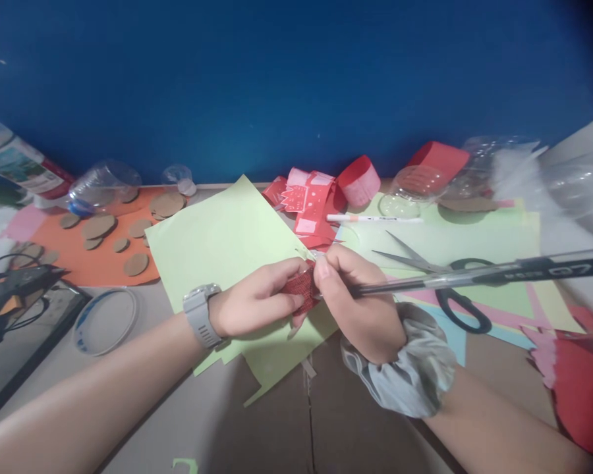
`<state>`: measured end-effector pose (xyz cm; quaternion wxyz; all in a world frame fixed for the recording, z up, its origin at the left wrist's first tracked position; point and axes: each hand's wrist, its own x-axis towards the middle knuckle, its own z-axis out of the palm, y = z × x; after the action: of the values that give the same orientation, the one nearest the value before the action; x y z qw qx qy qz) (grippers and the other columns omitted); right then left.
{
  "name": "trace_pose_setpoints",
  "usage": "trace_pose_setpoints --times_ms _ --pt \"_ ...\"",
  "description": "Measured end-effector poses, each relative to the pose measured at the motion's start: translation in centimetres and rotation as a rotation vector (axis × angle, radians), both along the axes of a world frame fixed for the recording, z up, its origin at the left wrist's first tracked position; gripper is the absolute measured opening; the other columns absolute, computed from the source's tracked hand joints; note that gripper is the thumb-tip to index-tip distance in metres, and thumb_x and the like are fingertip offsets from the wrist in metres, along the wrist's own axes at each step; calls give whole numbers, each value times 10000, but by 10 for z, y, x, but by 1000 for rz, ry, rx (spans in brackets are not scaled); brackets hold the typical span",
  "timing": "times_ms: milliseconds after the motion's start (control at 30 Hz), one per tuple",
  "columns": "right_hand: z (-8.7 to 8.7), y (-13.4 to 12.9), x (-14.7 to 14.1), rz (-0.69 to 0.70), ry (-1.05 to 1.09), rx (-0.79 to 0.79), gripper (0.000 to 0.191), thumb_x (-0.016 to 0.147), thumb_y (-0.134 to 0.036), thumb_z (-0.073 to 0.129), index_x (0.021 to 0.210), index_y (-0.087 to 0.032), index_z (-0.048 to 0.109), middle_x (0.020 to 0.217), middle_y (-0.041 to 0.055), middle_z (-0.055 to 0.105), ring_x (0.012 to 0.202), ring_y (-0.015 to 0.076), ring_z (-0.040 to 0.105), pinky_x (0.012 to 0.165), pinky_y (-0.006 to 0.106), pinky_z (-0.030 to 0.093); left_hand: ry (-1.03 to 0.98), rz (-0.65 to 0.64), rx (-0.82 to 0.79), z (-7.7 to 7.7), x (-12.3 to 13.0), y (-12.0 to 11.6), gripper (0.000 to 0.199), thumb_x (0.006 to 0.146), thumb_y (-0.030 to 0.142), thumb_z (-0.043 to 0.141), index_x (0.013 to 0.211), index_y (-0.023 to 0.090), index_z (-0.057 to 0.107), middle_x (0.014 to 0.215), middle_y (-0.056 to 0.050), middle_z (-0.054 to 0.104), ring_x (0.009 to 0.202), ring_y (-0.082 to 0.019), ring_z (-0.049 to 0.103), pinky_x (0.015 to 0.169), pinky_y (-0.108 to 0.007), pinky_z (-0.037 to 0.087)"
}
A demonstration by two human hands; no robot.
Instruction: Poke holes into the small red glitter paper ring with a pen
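My left hand (pixel 264 299), with a grey watch on its wrist, is closed on a small dark red patterned piece (pixel 300 288) above light green paper (pixel 217 243). My right hand (pixel 353 289), a grey-blue scrunchie at its wrist, is closed beside it. Its thumb and finger pinch at the red piece's upper edge, near a small whitish bit. A long pen (pixel 474 278) passes through the right hand and points out to the right. What the right fingertips grip is partly hidden.
Black-handled scissors (pixel 462 296) and a white marker (pixel 375 218) lie at the right. Red paper shapes (pixel 313 201) stand behind the hands. Cardboard discs (pixel 99 227) rest on orange paper (pixel 59 250) at the left, near a tape roll (pixel 131 319). A glue gun (pixel 17 299) is far left.
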<state>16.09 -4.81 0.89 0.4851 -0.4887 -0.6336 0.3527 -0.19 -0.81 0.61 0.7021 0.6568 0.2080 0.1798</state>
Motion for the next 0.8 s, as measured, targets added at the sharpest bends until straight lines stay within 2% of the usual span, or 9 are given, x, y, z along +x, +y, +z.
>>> trace_pose_setpoints --times_ms 500,800 --pt "-1 0 1 52 27 6 259 845 -82 437 629 -209 372 560 -52 362 499 87 352 467 233 284 -29 3 -21 0 0 0 91 856 128 439 941 141 469 678 -17 541 615 -130 512 606 -266 422" --pt "-1 -1 2 60 22 -6 265 853 -113 466 626 -211 372 544 -54 365 483 93 352 463 253 259 -18 6 -2 -1 0 1 87 859 143 439 943 141 464 681 -14 547 626 -130 513 617 -261 428"
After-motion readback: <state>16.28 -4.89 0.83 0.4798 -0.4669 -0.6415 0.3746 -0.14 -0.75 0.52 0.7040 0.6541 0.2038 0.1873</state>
